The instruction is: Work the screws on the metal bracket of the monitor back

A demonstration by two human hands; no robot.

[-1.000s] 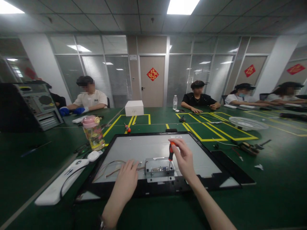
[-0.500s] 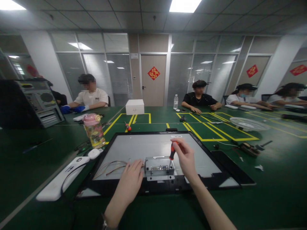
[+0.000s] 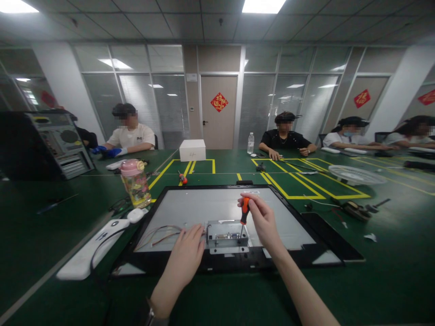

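Green and smooth, the counter [image 3: 217, 299] is spreading across the room, strips of yellow tape [image 3: 306, 197] marking out rectangles on its surface. One display panel [image 3: 204, 203] is lying flat on it, directly before the person, showing a pale grey, faintly glossy sheet inside a black frame. One low, rectangular metal box [image 3: 226, 231] is sitting on the panel's near half, its silvery walls enclosing small connectors (their finer details are blurring together). Several thin cables [image 3: 165, 239] are curling over the panel to the left of the box.

Two hands are working here. The right hand [image 3: 261, 217] is pinching one orange-and-black screwdriver [image 3: 245, 210], fingers closing around its handle, the slim metal shaft pointing down at the box's right end. The left hand [image 3: 188, 246] is lying palm down, fingers extending close together just beside the box's left end; whether it is gripping any cable, I cannot tell.

One clear drinking bottle [image 3: 136, 185] with a pink lid is standing left of the panel. Five other people [image 3: 129, 136] are sitting around the counter (one is mostly hiding behind a computer tower [image 3: 63, 145]).
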